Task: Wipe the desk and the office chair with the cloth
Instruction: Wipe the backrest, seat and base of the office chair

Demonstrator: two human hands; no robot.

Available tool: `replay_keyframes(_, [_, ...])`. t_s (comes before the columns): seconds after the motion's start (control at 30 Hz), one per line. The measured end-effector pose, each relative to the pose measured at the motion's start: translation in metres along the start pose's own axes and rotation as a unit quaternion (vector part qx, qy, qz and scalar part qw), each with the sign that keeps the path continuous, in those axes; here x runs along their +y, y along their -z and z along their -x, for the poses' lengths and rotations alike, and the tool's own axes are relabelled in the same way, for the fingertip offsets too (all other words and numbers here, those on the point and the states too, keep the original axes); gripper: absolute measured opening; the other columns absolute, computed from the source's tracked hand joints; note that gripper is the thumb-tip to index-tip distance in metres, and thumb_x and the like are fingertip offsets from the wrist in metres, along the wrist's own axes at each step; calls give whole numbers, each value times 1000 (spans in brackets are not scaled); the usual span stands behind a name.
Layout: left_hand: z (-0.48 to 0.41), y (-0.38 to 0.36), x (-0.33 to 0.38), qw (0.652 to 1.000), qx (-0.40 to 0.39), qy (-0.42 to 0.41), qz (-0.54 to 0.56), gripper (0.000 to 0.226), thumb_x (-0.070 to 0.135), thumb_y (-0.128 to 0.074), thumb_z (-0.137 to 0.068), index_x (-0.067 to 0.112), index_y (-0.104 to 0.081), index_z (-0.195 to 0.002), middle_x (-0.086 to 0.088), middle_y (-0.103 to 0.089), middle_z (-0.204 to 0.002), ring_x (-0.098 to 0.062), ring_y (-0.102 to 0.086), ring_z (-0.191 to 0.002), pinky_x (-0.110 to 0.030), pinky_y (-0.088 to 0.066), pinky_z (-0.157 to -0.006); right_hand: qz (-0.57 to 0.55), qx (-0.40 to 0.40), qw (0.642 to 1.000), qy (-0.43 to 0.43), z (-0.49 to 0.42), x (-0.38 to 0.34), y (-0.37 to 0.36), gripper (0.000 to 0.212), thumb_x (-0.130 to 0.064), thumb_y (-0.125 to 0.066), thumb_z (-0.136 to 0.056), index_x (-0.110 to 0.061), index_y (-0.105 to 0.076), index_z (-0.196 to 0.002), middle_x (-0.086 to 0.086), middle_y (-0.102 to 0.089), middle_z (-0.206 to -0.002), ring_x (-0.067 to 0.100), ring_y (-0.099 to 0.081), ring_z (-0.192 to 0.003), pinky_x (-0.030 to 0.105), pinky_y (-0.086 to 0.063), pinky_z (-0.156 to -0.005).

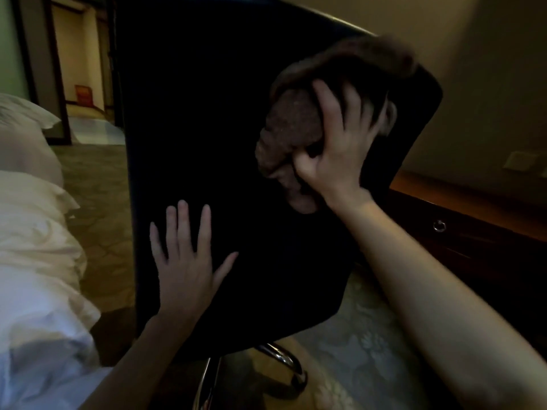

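Note:
The black back of the office chair [207,128] fills the middle of the head view. A brown cloth [293,131] lies bunched against its upper right part. My right hand [337,149] presses the cloth onto the chair back, fingers spread over it and thumb hooked into a fold. Lower down, my left hand [185,261] rests flat on the chair back with straight, spread fingers. The dark wooden desk [461,220] with a ring drawer pull stands behind the chair at the right. The chair's seat is hidden.
A bed with white bedding and pillows [38,247] lies close on the left. The chair's chrome base [284,359] shows below the back, over patterned carpet [364,344]. A doorway [85,69] opens at the far left. A wall socket [519,161] sits above the desk.

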State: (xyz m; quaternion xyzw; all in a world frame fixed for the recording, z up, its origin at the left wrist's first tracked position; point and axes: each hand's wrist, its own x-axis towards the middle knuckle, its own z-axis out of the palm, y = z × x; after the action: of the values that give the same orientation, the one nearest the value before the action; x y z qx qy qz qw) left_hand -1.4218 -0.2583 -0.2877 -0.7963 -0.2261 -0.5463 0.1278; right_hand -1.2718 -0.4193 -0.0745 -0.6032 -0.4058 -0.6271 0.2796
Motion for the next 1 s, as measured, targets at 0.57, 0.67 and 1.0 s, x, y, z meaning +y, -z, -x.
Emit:
replay_keyframes(0.57, [-16, -11, -5, 999, -24, 5, -22, 72, 50, -49, -97, 21, -29, -161, -19, -20, -166, -37, -22, -153, -62, -18, -120, -25, -352, 936, 1, 238, -39, -62, 64, -43, -61, -66, -23, -45, -125, 20, -69, -109, 39, -69, -98, 66, -54, -75])
replay_keyframes(0.67, [-28, 2, -18, 998, -24, 51, 15, 63, 48, -52, -93, 30, -44, -153, -18, -34, -156, -41, -36, -139, -61, -29, -111, -5, -439, 882, 174, 302, -32, -57, 54, -39, -68, -74, -35, -55, -126, 6, -65, -124, 28, -69, -108, 63, -36, -105])
replay_keyframes(1.0, [-47, -2, -9, 978, -44, 155, 134, 66, 34, -77, -86, 21, -46, -143, -25, -21, -158, -46, -23, -143, -59, -29, -115, -71, -86, 989, 100, 57, 57, -36, 58, -27, -66, -75, -22, -51, -131, 18, -53, -141, 36, -39, -135, 75, -26, -106])
